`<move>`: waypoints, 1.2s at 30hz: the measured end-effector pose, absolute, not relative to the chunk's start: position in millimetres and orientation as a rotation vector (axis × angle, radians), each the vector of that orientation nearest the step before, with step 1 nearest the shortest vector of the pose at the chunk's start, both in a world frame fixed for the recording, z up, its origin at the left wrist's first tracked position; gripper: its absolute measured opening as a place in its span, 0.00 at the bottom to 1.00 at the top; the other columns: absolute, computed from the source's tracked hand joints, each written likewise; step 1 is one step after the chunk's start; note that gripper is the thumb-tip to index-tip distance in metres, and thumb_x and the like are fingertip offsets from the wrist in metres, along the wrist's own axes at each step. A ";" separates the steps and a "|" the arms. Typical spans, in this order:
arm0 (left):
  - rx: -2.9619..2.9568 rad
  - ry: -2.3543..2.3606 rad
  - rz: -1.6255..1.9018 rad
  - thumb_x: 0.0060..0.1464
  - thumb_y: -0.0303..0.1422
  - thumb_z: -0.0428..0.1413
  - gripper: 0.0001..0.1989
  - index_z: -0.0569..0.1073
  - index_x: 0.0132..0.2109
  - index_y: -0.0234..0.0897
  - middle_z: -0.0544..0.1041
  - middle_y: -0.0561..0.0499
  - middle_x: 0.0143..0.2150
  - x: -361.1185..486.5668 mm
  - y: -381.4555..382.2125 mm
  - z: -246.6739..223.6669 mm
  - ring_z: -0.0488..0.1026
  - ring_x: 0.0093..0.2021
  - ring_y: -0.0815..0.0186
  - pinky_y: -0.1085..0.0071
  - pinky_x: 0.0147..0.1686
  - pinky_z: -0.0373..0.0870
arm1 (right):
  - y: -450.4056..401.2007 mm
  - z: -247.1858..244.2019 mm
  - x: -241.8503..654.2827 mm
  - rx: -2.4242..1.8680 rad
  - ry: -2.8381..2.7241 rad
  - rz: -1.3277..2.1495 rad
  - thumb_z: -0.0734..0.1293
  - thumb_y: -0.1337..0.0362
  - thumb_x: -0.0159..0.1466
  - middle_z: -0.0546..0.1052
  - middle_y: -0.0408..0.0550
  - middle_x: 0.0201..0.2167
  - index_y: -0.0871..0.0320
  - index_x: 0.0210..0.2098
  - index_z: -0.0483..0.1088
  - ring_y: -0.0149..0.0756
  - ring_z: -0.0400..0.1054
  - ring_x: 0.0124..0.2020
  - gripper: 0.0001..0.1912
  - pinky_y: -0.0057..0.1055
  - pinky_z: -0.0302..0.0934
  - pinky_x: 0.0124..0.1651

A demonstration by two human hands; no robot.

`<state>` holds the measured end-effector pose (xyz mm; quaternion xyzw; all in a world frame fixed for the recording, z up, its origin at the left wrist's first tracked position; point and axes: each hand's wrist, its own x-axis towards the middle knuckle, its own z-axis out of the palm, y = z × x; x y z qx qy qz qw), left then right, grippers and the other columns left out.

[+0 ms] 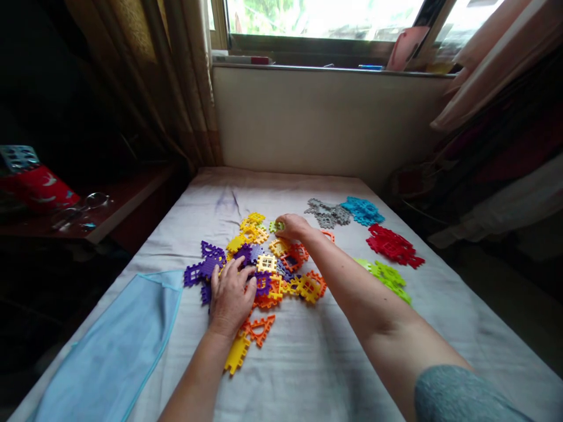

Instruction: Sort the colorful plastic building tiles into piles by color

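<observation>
My left hand (233, 298) rests with fingers spread over purple interlocking tiles (211, 268) on the near left of a mixed pile. My right hand (292, 227) reaches across to the pile's far side, its fingers closed at the edge of a lime green tile (275, 226). Between the hands lie a cream window-shaped tile (266, 263), orange tiles (295, 257) and yellow tiles (253, 231), overlapping one another. Below my left hand are an orange triangular tile (260, 330) and a yellow tile (237, 353). My right fingertips are partly hidden.
Separate heaps lie to the right: grey tiles (328, 213), blue tiles (363, 210), red tiles (393, 245) and lime green tiles (389, 280). A light blue cloth bag (114, 346) covers the left side of the bed sheet (316, 375). Glasses (94, 201) sit on a dark side table.
</observation>
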<state>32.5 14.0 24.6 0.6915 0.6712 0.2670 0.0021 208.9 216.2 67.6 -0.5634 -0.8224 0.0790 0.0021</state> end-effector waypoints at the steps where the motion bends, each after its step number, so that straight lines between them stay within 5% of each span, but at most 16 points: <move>1: 2.169 2.106 0.833 0.61 0.35 0.50 0.14 0.77 0.49 0.45 0.73 0.45 0.61 32.4 13.9 24.6 0.66 0.63 0.54 0.43 0.68 0.46 | 216.0 68.6 208.4 -1.770 -2.581 0.237 0.72 0.56 0.59 0.79 0.47 0.52 0.48 0.53 0.75 0.40 0.72 0.51 0.22 0.29 0.64 0.49; 7: 2.182 2.110 0.809 0.61 0.35 0.50 0.14 0.77 0.49 0.46 0.73 0.45 0.61 31.7 14.6 25.1 0.66 0.63 0.54 0.43 0.68 0.47 | 182.0 85.0 247.3 -1.839 -2.410 0.141 0.67 0.53 0.64 0.77 0.51 0.54 0.52 0.60 0.69 0.42 0.72 0.52 0.25 0.33 0.64 0.52; 20: 2.232 2.122 0.818 0.60 0.35 0.49 0.15 0.78 0.48 0.43 0.74 0.43 0.60 29.4 18.9 22.9 0.68 0.62 0.53 0.43 0.66 0.50 | 44.0 94.8 434.6 -1.967 -2.056 0.082 0.69 0.54 0.59 0.81 0.48 0.48 0.52 0.50 0.77 0.44 0.76 0.47 0.21 0.35 0.69 0.48; 29: 2.253 2.102 0.882 0.60 0.35 0.50 0.14 0.78 0.48 0.43 0.75 0.44 0.58 27.9 20.2 19.5 0.69 0.60 0.53 0.43 0.66 0.51 | 40.1 101.9 408.5 -1.941 -2.185 0.073 0.69 0.55 0.61 0.79 0.52 0.52 0.54 0.50 0.77 0.47 0.73 0.54 0.19 0.39 0.66 0.55; 36: 2.212 2.098 0.951 0.60 0.35 0.52 0.13 0.77 0.48 0.43 0.77 0.46 0.54 28.0 19.6 18.9 0.72 0.56 0.55 0.45 0.65 0.53 | 113.7 116.3 275.1 -1.786 -2.434 0.193 0.64 0.56 0.67 0.80 0.50 0.51 0.52 0.50 0.77 0.41 0.72 0.53 0.16 0.32 0.64 0.53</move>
